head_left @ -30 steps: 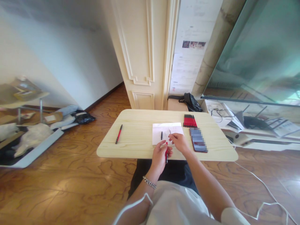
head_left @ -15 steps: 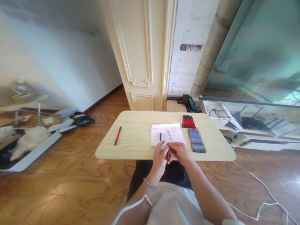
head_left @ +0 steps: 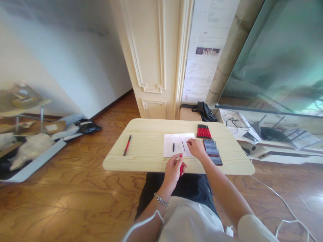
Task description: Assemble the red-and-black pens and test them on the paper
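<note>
My left hand (head_left: 174, 167) is closed around a red pen barrel (head_left: 181, 169) over the near edge of the table. My right hand (head_left: 196, 148) is above the right part of a white paper sheet (head_left: 168, 153), fingers pinched together; whatever they hold, if anything, is hidden. Just left of those fingertips a thin black pen refill (head_left: 183, 147) lies on the sheet. A short black pen part (head_left: 173, 147) rests further left on the paper, with a small pale item, possibly a spring, between them.
A red and black pen (head_left: 127, 145) lies alone on the table's (head_left: 146, 134) left side. At the back right is a row of several red and black pens (head_left: 204, 131). A phone (head_left: 213, 156) lies in front of them, close to my right forearm.
My right hand has left my left hand and moved right and forward to beside the refill on the paper. The left hand stays nearly in place with the red barrel.
</note>
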`<state>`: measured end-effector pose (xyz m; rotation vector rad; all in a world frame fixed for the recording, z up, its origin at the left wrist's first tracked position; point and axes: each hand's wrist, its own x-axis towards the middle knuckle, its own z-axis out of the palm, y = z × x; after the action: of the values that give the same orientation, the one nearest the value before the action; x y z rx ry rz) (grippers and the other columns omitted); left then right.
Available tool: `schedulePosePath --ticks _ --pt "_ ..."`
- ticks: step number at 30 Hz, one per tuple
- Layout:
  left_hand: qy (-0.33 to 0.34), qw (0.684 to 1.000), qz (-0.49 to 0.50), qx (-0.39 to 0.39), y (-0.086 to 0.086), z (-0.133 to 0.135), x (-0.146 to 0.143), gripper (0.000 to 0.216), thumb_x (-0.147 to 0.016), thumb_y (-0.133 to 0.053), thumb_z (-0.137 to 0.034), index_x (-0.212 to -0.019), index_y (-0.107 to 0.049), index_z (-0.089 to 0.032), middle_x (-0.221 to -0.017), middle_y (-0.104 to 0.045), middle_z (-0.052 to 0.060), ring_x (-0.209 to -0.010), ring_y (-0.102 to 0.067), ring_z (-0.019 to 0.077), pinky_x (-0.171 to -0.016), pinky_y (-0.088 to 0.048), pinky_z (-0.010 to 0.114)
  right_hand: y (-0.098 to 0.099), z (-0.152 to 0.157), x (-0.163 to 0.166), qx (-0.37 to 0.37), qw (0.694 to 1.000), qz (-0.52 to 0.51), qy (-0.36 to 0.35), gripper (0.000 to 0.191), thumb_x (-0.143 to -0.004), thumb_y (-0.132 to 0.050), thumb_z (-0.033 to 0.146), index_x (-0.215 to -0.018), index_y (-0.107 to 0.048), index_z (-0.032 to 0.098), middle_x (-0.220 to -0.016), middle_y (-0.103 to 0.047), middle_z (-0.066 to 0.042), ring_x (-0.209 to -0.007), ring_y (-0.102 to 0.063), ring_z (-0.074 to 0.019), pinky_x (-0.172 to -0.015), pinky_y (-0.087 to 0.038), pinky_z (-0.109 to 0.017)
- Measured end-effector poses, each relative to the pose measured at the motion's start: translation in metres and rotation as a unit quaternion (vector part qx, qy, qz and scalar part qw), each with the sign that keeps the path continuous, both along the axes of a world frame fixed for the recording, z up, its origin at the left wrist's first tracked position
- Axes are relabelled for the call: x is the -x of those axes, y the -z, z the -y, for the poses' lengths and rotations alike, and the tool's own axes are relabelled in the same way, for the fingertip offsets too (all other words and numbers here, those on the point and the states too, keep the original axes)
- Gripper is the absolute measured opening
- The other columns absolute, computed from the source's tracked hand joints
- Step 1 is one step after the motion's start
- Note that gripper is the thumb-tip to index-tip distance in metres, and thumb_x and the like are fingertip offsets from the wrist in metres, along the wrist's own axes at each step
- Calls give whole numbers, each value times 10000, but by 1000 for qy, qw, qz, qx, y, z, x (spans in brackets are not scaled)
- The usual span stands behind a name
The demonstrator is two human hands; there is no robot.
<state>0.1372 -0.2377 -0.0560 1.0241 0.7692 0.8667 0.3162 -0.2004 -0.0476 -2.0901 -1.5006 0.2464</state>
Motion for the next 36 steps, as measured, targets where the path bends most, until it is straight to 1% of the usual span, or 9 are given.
schedulePosePath --ticks 4,7,12,15,19,23,27,30,36 --pt "-8 1000 -4 2 2 -2 2 485 -776 -621 -484 -1105 -565 -131 -605 -627 3 -410 -504 87 -370 -347 186 10 -4 6 36 996 75 -8 281 -844 -456 191 -873 -734 157 -931 -712 -125 -870 -638 -200 -775 -408 -256" --pt "-12 1000 -7 -4 2 -2 4 505 -775 -623 -494 -1127 -558 -136 -642 -658 24 -442 -545 104 -377 -367 189 11 -4 6 29 998 60 -1 263 -833 -482 205 -900 -732 157 -928 -709 -120 -856 -637 -197 -764 -411 -254" --pt "-37 999 -1 -31 2 -4 5 513 -763 -647 -492 -1138 -569 -152 -801 -721 99 -753 -694 213 -586 -522 268 2 18 9 -76 993 -79 31 241 -843 -493 289 -940 -694 197 -888 -711 -51 -788 -632 -170 -722 -434 -257" --pt "-57 997 15 -59 6 -6 3 453 -771 -664 -441 -1115 -578 -159 -886 -726 117 -873 -690 227 -750 -536 325 0 45 25 -104 976 -190 -26 190 -818 -535 313 -867 -676 195 -832 -702 -28 -759 -626 -159 -696 -451 -255" --pt "-73 994 17 -78 9 -5 -1 400 -782 -660 -415 -1085 -583 -165 -925 -724 110 -888 -689 223 -803 -529 345 4 74 54 -101 952 -279 -68 169 -794 -573 324 -843 -656 185 -817 -691 -36 -754 -625 -165 -614 -457 -249" --pt "-72 995 18 -71 6 -3 -2 433 -778 -660 -426 -1106 -580 -155 -895 -727 101 -808 -696 216 -763 -543 348 6 84 66 -104 940 -317 -73 160 -785 -588 318 -833 -644 176 -752 -675 -27 -662 -609 -147 -577 -460 -243" --pt "-68 996 41 -50 3 -3 -4 509 -765 -682 -409 -1189 -559 -155 -1010 -708 128 -917 -679 226 -816 -529 356 4 71 47 -102 948 -299 -43 213 -787 -589 356 -875 -661 176 -748 -691 -31 -623 -618 -146 -587 -468 -249" --pt "-72 996 28 -39 4 -4 -5 471 -743 -703 -399 -1132 -600 -154 -1079 -685 149 -1009 -649 240 -832 -520 350 1 51 19 -105 967 -230 42 225 -773 -602 367 -884 -686 191 -782 -714 -38 -732 -658 -174 -675 -475 -259" --pt "-76 995 -17 -61 11 -6 -1 334 -752 -684 -392 -963 -647 -137 -1017 -697 151 -962 -661 236 -795 -526 339 1 18 -13 -6 992 -78 101 201 -808 -571 323 -886 -720 212 -843 -731 -43 -823 -667 -187 -713 -435 -242"
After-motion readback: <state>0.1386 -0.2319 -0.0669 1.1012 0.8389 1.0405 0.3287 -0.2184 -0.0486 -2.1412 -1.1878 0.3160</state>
